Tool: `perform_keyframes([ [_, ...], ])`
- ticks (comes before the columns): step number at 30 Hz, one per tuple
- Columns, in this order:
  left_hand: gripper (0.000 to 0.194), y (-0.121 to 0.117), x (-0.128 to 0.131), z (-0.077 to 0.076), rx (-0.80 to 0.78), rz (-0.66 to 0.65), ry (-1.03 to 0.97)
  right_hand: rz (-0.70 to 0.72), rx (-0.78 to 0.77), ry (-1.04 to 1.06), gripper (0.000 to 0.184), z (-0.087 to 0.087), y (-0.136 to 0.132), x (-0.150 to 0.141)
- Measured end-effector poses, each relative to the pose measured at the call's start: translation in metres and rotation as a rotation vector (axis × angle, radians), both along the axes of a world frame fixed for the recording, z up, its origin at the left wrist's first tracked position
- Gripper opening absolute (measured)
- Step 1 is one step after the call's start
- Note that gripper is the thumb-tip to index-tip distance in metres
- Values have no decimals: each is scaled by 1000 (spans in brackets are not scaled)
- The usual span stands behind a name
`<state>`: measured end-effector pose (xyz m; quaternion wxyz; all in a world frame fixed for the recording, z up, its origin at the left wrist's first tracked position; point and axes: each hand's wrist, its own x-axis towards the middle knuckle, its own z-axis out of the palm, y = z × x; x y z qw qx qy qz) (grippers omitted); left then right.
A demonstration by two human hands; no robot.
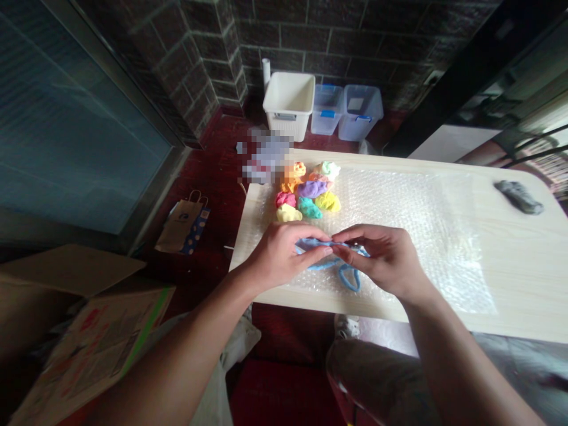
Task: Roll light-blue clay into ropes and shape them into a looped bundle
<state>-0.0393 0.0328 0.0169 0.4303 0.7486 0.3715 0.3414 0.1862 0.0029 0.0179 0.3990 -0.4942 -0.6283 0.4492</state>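
Note:
Between my two hands, a soft light-blue band [323, 264] is pinched, with narrow loops of it hanging below over the bubble wrap [390, 219]. My left hand [284, 255] grips it from the left between thumb and fingers. From the right, my right hand [381, 255] pinches the same band, and the fingertips of both hands nearly meet. Just beyond my left hand lie several crumpled soft bundles, among them a pale yellow bundle [288, 213], a teal bundle [309, 207], a purple bundle [312, 189] and a bright yellow bundle [327, 202].
The wooden table [523, 266] carries a dark grey object [518, 197] at its far right. Past it, a white bin [290, 103] and two clear plastic boxes stand by the brick wall. On the floor at left are a paper bag [180, 225] and an open cardboard box [97, 331].

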Motion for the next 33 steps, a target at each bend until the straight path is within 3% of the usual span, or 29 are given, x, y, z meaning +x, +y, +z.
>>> perform_keyframes([
  [7,11,0,0,1,119,5,43,13,1,-75,20,0,0,1],
  [17,13,2,5,-1,62,31,31,-4,83,-73,13,2,4,-2],
  [28,12,-9,13,8,159,55,10,40,73,-149,24,33,-7,-4],
  [33,12,-8,16,10,193,13,61,22,57,-210,29,33,-16,0],
])
